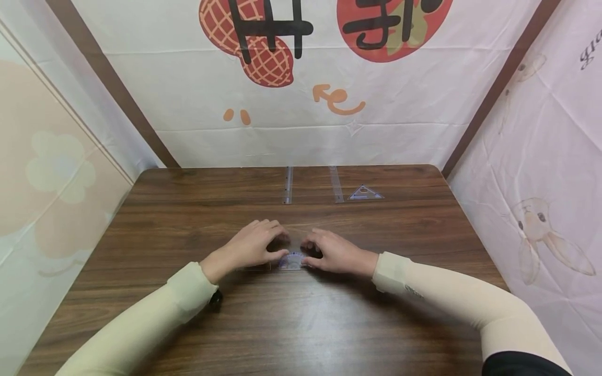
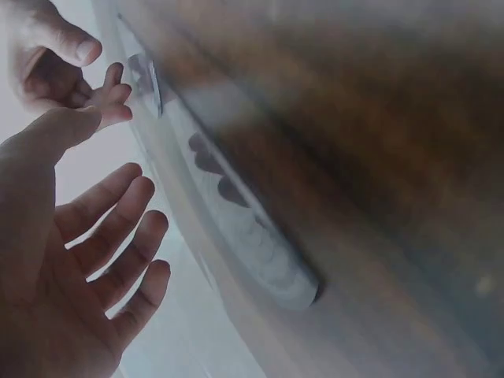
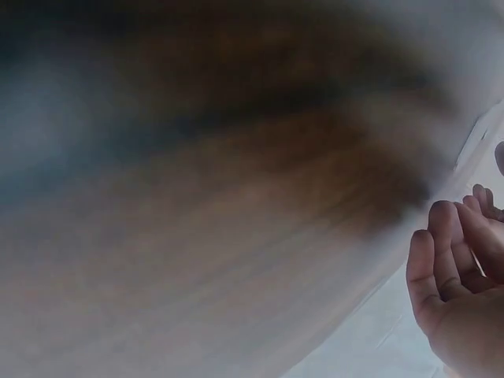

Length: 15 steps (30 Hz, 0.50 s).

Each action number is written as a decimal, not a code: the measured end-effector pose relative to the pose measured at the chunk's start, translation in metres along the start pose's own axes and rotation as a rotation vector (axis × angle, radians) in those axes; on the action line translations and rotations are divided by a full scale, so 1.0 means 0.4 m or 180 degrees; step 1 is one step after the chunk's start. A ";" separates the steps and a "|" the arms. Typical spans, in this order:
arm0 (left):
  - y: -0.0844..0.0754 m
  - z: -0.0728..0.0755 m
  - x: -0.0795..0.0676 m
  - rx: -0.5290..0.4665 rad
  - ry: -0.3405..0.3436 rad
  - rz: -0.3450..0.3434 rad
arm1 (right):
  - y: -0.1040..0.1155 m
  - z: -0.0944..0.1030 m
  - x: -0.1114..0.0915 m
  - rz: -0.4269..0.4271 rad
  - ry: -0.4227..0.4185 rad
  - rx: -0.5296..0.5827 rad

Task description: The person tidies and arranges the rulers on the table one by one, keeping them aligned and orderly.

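A clear protractor [image 1: 292, 261] with blue markings lies flat on the wooden table, between the two hands. At its left side is my left hand [image 1: 256, 243], thumb tip close to the protractor's edge, fingers loosely bent beyond it. My right hand [image 1: 336, 251] mirrors this at the right side, its thumb near that edge. Whether either thumb touches the protractor I cannot tell. In the left wrist view, the left fingers [image 2: 130, 252] are spread with nothing between them. In the right wrist view, the right fingers [image 3: 445, 244] are gently bent; no held thing shows.
Toward the table's back edge lie two clear rulers, a left ruler [image 1: 288, 185] and a right ruler [image 1: 336, 185]. A clear set square [image 1: 365, 193] is beside the right one. Printed cloth [image 1: 301, 146] hangs behind the brown table [image 1: 301, 324] and along both sides.
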<state>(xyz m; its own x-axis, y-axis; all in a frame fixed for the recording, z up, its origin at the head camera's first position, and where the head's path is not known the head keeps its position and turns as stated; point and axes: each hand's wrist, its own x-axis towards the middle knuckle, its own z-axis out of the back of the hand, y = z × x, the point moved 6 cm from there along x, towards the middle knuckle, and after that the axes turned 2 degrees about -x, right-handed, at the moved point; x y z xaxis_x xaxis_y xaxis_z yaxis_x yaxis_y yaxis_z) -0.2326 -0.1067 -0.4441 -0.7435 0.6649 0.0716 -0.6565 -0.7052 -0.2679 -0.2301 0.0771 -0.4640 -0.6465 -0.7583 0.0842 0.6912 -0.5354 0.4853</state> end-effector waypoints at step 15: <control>0.105 0.033 0.057 -0.0368 -0.0135 0.0390 | -0.033 0.040 0.073 -0.0021 -0.0192 -0.0214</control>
<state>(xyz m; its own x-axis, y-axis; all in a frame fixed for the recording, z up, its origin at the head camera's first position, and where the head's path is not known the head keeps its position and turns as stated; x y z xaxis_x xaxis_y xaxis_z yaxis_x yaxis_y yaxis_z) -0.2788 -0.1242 -0.4411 -0.8234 0.5630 0.0715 -0.5433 -0.7457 -0.3857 -0.2634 0.0680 -0.4542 -0.6680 -0.7320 0.1342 0.7056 -0.5657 0.4267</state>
